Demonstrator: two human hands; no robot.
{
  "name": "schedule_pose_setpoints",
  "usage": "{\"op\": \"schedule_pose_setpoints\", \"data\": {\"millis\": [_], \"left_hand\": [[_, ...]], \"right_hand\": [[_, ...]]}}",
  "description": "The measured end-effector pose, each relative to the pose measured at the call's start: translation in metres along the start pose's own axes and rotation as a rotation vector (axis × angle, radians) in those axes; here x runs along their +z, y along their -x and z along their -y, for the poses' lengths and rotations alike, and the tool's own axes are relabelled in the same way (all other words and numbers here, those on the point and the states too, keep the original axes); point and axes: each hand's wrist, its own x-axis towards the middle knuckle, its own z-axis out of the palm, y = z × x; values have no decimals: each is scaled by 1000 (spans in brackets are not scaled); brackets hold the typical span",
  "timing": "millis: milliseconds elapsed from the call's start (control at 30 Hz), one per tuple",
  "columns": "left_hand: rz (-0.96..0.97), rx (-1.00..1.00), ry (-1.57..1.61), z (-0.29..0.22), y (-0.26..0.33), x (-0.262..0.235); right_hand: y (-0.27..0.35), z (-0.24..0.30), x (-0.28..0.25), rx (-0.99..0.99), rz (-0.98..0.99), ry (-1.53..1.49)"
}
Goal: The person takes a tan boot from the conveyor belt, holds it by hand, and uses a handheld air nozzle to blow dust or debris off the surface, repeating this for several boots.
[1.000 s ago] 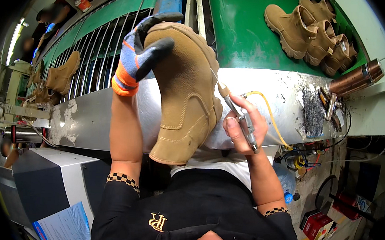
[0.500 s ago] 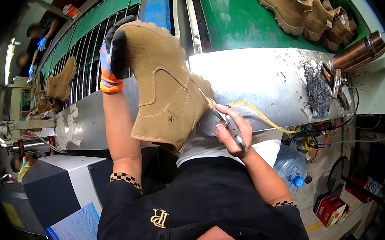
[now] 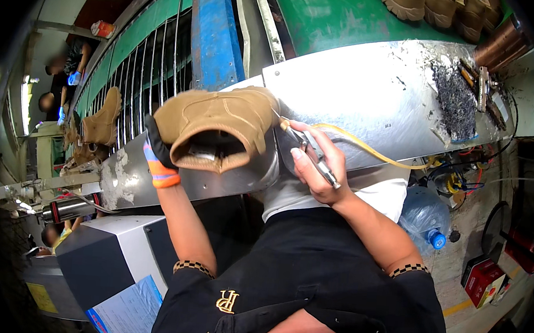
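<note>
Item: tan suede boot [image 3: 220, 123], taken as our landmark. We hold it in the air above the steel bench top [image 3: 383, 94], tipped so that its open collar faces us.

Left hand [image 3: 159, 153]: gloved in black and orange, closed around the boot at its left, beside the collar.

Right hand [image 3: 320, 164]: bare, just right of the boot, closed around a slim metal tool [image 3: 310, 152]. The tool's tip meets the boot's right edge; whether it truly touches we cannot tell from this angle.

Yellow hose [image 3: 367, 150]: runs from the tool away to the right of the boot.

Further boots [image 3: 439, 5]: well above and right of ours, on a green belt [image 3: 327, 16].

Another tan boot [image 3: 103, 121]: to the left of ours, against a wire rack [image 3: 144, 65].

Blue water bottle [image 3: 424, 218]: below and right of our boot.

Red box [image 3: 482, 280]: farther right, lower down.
</note>
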Motion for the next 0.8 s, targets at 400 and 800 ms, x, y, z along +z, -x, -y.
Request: {"op": "schedule_pose_setpoints", "data": {"millis": [400,800], "left_hand": [[88,-371,-360,-3,132,-6],[319,-864,189,7,180,66]], "right_hand": [[-22,-25,16,-168,1,113],[-10,-18,15,-12,116,52]]}}
